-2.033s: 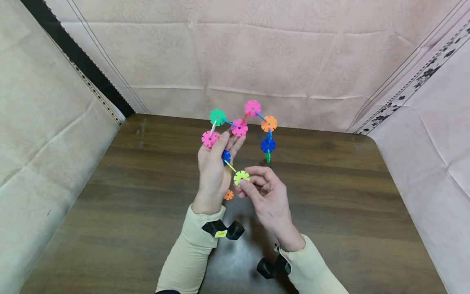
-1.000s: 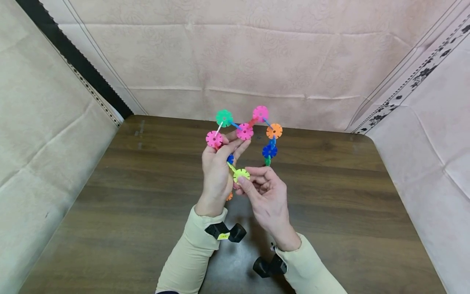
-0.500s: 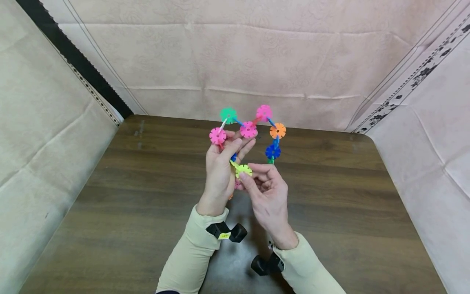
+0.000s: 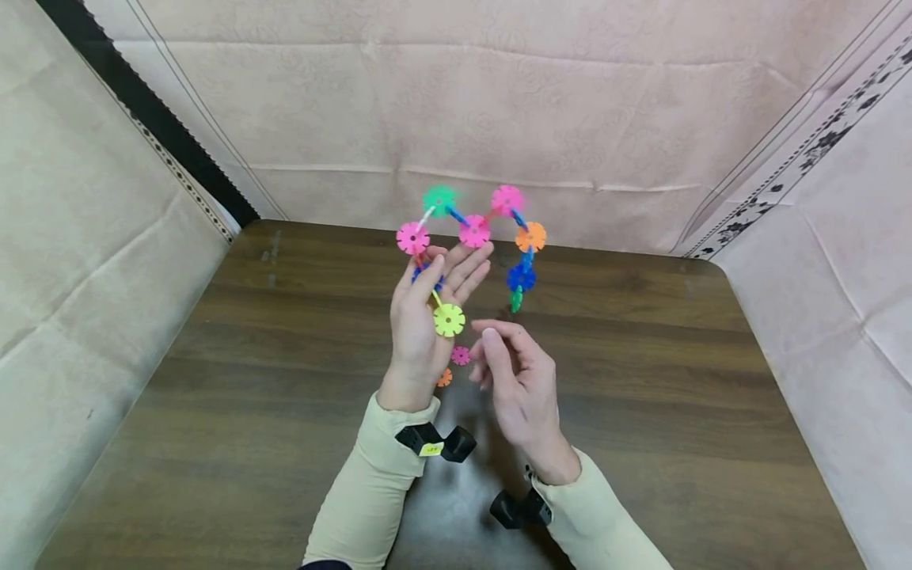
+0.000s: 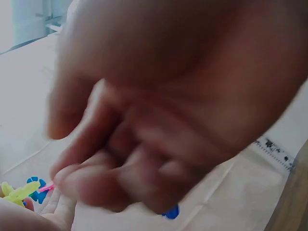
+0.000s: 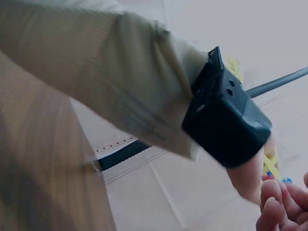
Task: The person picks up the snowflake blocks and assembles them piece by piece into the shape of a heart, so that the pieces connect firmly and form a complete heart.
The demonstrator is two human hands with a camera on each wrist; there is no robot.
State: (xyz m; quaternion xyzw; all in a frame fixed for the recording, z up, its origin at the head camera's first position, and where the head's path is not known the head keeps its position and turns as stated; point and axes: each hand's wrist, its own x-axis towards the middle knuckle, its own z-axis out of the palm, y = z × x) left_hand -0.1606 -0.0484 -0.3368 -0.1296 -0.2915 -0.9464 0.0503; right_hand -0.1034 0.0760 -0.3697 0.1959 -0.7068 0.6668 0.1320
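1. Bright plastic flower discs joined by thin rods make up the toy chain [image 4: 473, 229], which the left hand [image 4: 420, 324] holds up above the table, fingers extended along the chain's lower part, with a yellow-green disc [image 4: 449, 320] hanging at its palm.
2. The chain arches from a pink disc [image 4: 412, 237] up through a green disc [image 4: 438, 199] and more pink ones to an orange disc [image 4: 530, 236], then hangs down through a blue disc [image 4: 521, 276] on the far side.
3. The right hand [image 4: 516, 380] is just beside the yellow-green disc but apart from it, fingers loosely bent and holding nothing.
4. Two loose pieces lie on the table between the hands: a small pink disc [image 4: 461, 355] and a small orange disc [image 4: 445, 378].
5. The table [image 4: 214, 412] is dark brown wood grain with rounded far corners.
6. Pale patterned cloth [image 4: 499, 103] hangs behind and to both sides, and a dark strip [image 4: 142, 103] runs down at the far left.
7. Both forearms wear cream sleeves [image 4: 370, 491] with black wrist cameras [image 4: 435, 443] strapped on.
8. The left wrist view is mostly blurred fingers; the right wrist view shows the other sleeve and its camera.
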